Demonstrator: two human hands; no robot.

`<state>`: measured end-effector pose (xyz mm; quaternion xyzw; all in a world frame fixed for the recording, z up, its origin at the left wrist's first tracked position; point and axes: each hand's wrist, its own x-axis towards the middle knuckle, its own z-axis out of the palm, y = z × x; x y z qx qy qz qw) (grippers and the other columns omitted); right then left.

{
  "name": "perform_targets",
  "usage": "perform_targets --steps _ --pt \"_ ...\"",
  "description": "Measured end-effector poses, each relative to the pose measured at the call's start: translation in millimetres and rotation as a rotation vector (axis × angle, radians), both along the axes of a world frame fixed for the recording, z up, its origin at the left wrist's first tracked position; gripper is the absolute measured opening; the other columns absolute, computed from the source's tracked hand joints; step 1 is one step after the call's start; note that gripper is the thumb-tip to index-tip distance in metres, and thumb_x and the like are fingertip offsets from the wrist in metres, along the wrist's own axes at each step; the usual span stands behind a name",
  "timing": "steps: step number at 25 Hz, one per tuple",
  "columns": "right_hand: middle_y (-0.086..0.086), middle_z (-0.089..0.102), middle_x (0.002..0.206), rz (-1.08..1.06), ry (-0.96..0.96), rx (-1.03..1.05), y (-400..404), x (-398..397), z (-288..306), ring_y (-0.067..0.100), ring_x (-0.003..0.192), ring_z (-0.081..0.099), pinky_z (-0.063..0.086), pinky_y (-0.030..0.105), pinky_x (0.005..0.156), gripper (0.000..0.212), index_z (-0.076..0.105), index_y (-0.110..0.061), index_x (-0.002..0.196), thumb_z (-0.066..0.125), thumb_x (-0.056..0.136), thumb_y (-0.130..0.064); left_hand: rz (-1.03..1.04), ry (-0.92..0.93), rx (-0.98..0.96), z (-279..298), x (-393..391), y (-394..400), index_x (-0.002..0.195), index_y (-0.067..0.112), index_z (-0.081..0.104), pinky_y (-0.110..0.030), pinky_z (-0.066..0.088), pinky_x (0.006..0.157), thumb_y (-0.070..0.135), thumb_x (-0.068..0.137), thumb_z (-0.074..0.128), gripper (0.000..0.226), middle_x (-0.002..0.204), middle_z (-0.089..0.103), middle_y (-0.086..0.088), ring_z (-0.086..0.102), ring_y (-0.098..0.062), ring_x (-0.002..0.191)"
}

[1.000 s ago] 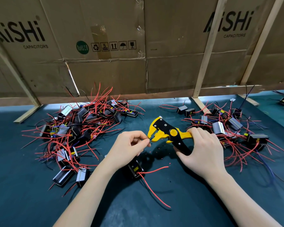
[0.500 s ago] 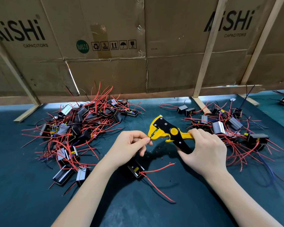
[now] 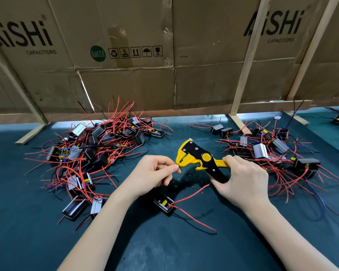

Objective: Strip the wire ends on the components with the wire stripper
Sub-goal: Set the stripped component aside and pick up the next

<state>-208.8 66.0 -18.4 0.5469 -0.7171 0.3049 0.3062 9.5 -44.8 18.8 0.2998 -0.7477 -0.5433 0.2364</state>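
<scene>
Teal surface point(image 3: 37, 237) bare below both hands, red-wired heaps crowding either side. Left hand point(image 3: 153, 174) pinching a wire end at the yellow wire stripper point(image 3: 199, 158) nose, right hand point(image 3: 243, 182) wrapped round its handles. Black component point(image 3: 163, 204) lying just beneath the left grip.

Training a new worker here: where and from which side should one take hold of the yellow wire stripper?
Grip the wire stripper by its two handles, coming from the right, as the right hand does now. The handles splay out to the right and toward the person, while the yellow head points left at the wire end that the left hand pinches, so that end must stay free.
</scene>
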Motion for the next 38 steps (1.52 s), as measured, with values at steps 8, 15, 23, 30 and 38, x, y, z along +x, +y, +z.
perform_targets --steps 8,15,23,30,38 --pt "0.003 0.046 0.043 -0.001 0.014 0.012 -2 3 -1 0.030 0.034 0.048 0.031 0.024 0.041 0.047 0.051 -0.010 0.054 0.093 0.046 -0.027 -0.024 -0.015 0.027 3 3 -1 0.083 0.010 0.073 -0.011 0.023 0.039 0.016 0.096 0.061 0.019 0.047 0.051 0.000 0.026 -0.006 0.036" --pt "0.001 0.057 0.066 -0.020 -0.009 0.018 -2 -2 -2 0.030 0.060 0.059 0.040 0.031 0.054 0.048 0.061 -0.011 0.078 0.085 0.057 -0.047 -0.210 -0.158 -0.022 10 19 -7 0.088 0.012 0.072 -0.013 0.029 0.043 0.028 0.091 0.068 0.016 0.054 0.055 0.001 0.036 -0.007 0.043" --pt "0.003 0.059 0.076 -0.042 -0.020 0.084 -3 -5 -4 0.032 0.072 0.058 0.043 0.038 0.065 0.051 0.062 -0.011 0.087 0.081 0.060 -0.049 -0.778 -0.598 -0.179 20 21 11 0.098 0.018 0.070 -0.017 0.033 0.053 0.026 0.078 0.081 0.024 0.062 0.047 -0.001 0.040 -0.011 0.055" --pt "0.005 0.060 0.077 -0.052 -0.022 0.166 -7 -4 -5 0.033 0.074 0.059 0.043 0.039 0.067 0.048 0.061 -0.011 0.084 0.080 0.056 -0.045 -0.466 0.141 0.028 30 -11 35 0.121 0.014 0.062 -0.024 0.043 0.066 0.003 0.092 0.063 0.032 0.100 0.066 -0.011 0.059 -0.015 0.079" --pt "0.000 0.061 0.081 0.042 -0.313 0.234 -3 -5 -3 0.031 0.080 0.061 0.044 0.036 0.069 0.047 0.059 -0.017 0.088 0.082 0.064 -0.050 -0.264 0.152 -0.073 9 -20 27 0.154 0.022 0.018 -0.029 0.048 0.096 0.011 0.082 0.074 0.091 0.145 0.047 -0.003 0.053 -0.011 0.126"
